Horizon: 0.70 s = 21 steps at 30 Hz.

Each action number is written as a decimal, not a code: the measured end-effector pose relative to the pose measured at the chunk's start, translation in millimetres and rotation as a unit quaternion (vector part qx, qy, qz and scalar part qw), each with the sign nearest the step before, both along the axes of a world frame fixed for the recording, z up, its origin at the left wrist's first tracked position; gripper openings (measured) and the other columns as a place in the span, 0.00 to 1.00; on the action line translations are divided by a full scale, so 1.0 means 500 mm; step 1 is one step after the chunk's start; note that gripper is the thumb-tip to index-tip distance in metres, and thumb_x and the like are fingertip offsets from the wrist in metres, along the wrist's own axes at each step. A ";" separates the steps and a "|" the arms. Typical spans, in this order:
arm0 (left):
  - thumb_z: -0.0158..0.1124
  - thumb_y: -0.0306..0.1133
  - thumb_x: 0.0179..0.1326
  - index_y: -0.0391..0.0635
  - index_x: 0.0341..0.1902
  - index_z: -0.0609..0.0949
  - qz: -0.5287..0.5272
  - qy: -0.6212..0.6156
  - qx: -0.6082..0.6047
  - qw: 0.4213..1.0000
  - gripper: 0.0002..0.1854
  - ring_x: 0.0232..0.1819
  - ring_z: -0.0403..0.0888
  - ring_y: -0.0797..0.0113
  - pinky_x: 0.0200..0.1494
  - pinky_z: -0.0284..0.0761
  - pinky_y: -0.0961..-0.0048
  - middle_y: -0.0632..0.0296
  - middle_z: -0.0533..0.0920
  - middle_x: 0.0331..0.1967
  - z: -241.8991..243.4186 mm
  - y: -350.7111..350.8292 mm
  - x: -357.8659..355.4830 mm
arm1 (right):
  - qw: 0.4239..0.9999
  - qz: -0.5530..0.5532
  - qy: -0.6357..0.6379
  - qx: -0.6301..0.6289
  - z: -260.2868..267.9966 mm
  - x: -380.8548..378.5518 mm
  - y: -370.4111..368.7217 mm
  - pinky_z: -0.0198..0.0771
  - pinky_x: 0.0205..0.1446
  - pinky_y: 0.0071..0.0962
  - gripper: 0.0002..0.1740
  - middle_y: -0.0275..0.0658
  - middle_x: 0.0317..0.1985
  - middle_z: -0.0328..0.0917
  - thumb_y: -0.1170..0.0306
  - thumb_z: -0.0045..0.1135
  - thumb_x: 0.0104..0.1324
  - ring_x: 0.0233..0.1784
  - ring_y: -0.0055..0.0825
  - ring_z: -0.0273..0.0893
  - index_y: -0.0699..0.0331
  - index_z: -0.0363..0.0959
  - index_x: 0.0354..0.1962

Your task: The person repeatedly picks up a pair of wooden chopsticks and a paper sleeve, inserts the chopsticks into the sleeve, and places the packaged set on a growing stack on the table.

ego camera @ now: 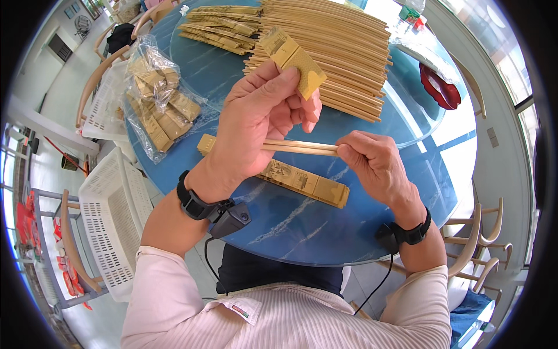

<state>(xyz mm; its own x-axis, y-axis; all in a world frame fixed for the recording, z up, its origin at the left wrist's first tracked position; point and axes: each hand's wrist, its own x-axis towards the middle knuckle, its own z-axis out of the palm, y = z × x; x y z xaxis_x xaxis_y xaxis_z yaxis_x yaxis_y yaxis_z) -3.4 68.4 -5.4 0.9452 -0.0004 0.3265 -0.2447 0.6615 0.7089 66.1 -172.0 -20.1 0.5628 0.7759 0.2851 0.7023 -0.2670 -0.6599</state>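
My left hand (261, 109) pinches a printed brown paper sleeve (297, 63) between thumb and fingers. Below it, a pair of wooden chopsticks (301, 147) lies level, one end by my left palm. My right hand (370, 161) is shut on the other end. Beneath my hands a stack of flat printed paper sleeves (305, 181) lies on the blue marble-patterned table (279, 222); my left wrist hides part of it. A wide pile of wooden chopsticks (331, 48) lies beyond my hands. Left of that pile are several filled paper sleeves (220, 28).
A clear plastic bag (159, 100) of folded paper sleeves lies at the table's left. White plastic baskets (115, 222) stand beyond the left edge. A red dish (439, 87) and a bottle (409, 12) are at the far right. Wooden chairs (471, 240) stand around the table.
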 end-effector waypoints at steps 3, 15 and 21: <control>0.57 0.37 0.84 0.39 0.53 0.82 0.050 0.012 0.021 0.998 0.13 0.37 0.85 0.69 0.41 0.79 0.71 0.58 0.87 0.36 0.003 -0.011 -0.006 | 0.998 0.012 -0.036 0.044 -0.012 0.000 0.003 0.72 0.33 0.37 0.08 0.46 0.29 0.75 0.72 0.66 0.74 0.30 0.49 0.74 0.67 0.77 0.35; 0.67 0.32 0.79 0.39 0.44 0.79 0.368 -0.112 0.153 0.910 0.09 0.37 0.87 0.73 0.42 0.83 0.74 0.57 0.89 0.39 -0.008 -0.021 -0.009 | 0.965 -0.102 -0.128 0.204 0.007 0.007 -0.028 0.69 0.32 0.24 0.07 0.38 0.29 0.75 0.75 0.69 0.74 0.27 0.27 0.73 0.67 0.77 0.39; 0.60 0.32 0.82 0.40 0.56 0.81 0.343 -0.183 0.199 0.900 0.09 0.49 0.88 0.63 0.52 0.85 0.60 0.54 0.89 0.52 -0.028 -0.017 -0.016 | 0.962 -0.114 -0.130 0.212 0.009 0.000 -0.023 0.66 0.30 0.21 0.09 0.37 0.29 0.75 0.81 0.72 0.67 0.29 0.22 0.73 0.68 0.77 0.39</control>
